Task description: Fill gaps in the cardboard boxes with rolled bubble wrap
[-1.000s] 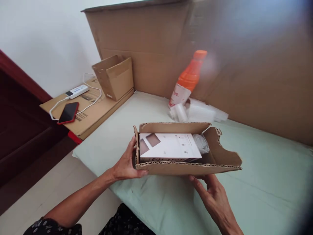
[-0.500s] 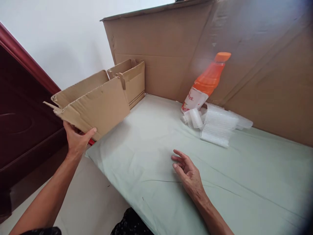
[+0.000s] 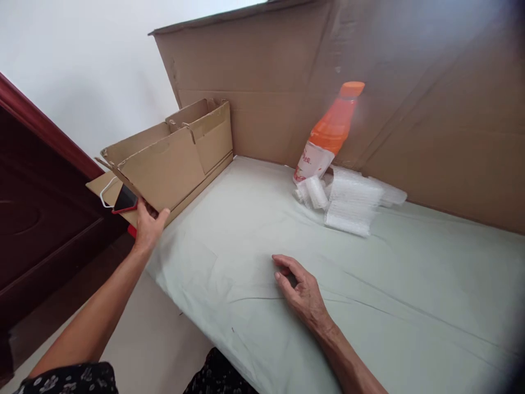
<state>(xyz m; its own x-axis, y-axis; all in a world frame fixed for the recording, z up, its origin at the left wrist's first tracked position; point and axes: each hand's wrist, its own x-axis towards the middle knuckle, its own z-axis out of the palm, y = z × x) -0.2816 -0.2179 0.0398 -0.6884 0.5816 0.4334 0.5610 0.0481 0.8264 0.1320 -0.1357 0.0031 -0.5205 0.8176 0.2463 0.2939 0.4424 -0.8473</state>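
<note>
My left hand (image 3: 148, 224) grips the lower near edge of an open corrugated cardboard box (image 3: 164, 167), which sits tilted on a flat cardboard sheet (image 3: 98, 186) at the left, against a second small open carton (image 3: 211, 134). The box's contents are hidden from here. My right hand (image 3: 301, 290) rests on the pale green sheet-covered surface (image 3: 389, 306) with its fingers loosely curled and nothing in it.
An orange drink bottle (image 3: 330, 134) leans against the tall cardboard wall (image 3: 410, 98) at the back, beside a pile of clear air-cushion packing (image 3: 348, 200). A red-cased phone (image 3: 124, 200) and a white cable (image 3: 103, 192) lie beside the box. A dark wooden door (image 3: 36, 219) stands at left.
My left hand carried the box from in front of me to the left and lowered it onto the flat cardboard. My right hand let go of the box and came down on the sheet.
</note>
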